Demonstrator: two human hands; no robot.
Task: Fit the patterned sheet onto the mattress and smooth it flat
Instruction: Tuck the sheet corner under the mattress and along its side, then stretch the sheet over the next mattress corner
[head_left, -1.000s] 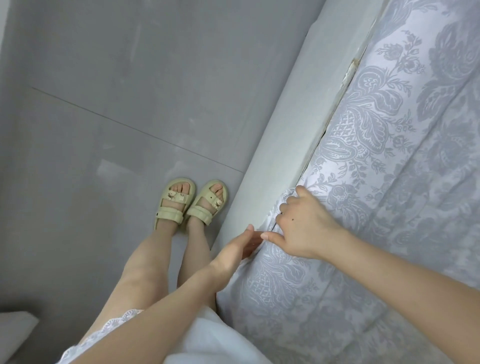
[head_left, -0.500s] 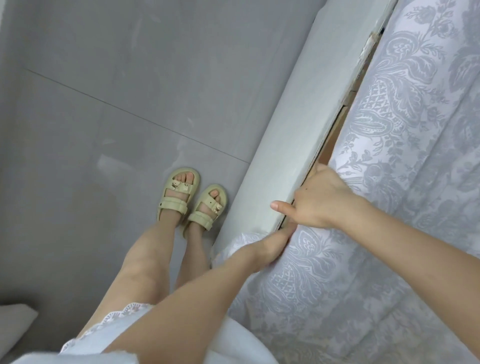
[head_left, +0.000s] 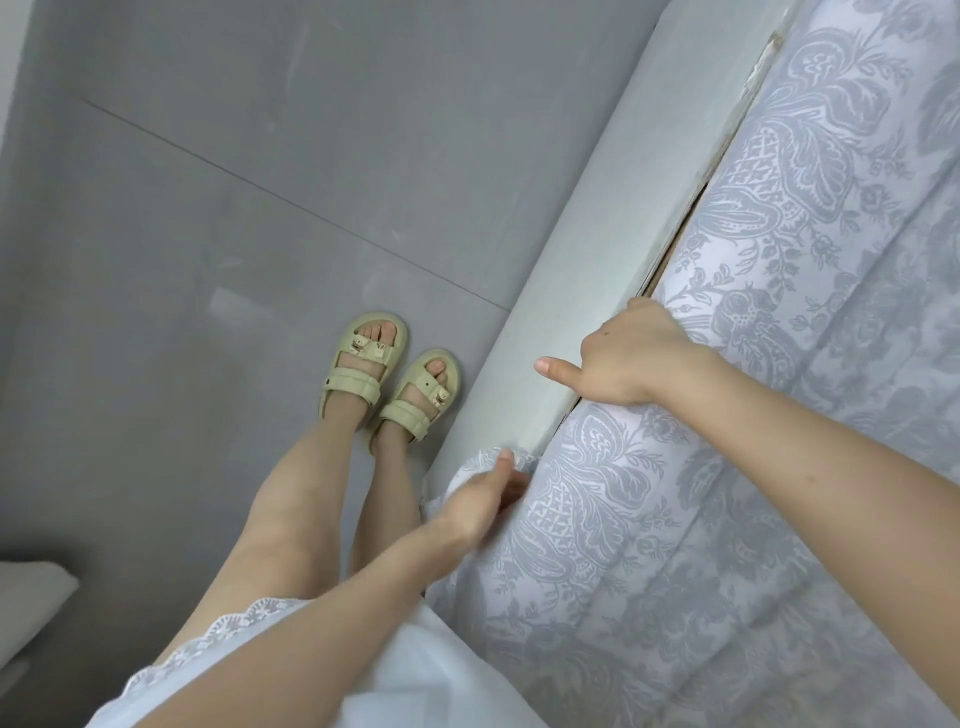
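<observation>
Whereas a second ago both hands met at the hem on top of the bed, the right hand (head_left: 628, 358) has since moved up along the pale grey padded bed rail (head_left: 587, 249) and sunk its fingers into the narrow dark gap (head_left: 674, 248) between that rail and the mattress. Only its knuckles and an outstretched thumb show. The fingers are buried under a fold, so I cannot tell whether they grip cloth or merely push it down.

The white sheet with a grey-blue floral print (head_left: 753, 467) covers the bed top, the mattress itself hidden beneath it. Its edge is tucked into the gap above the right hand, but nearer the person a loose flap spills out over the rail. The left hand (head_left: 483, 493) has dropped to that flap and lies against it with thumb and fingers fairly straight, not visibly pinching.

I judge the side tuck is under way and moving toward the person. The spilled flap is next to go in, and the creases across the top remain to be smoothed.
</observation>
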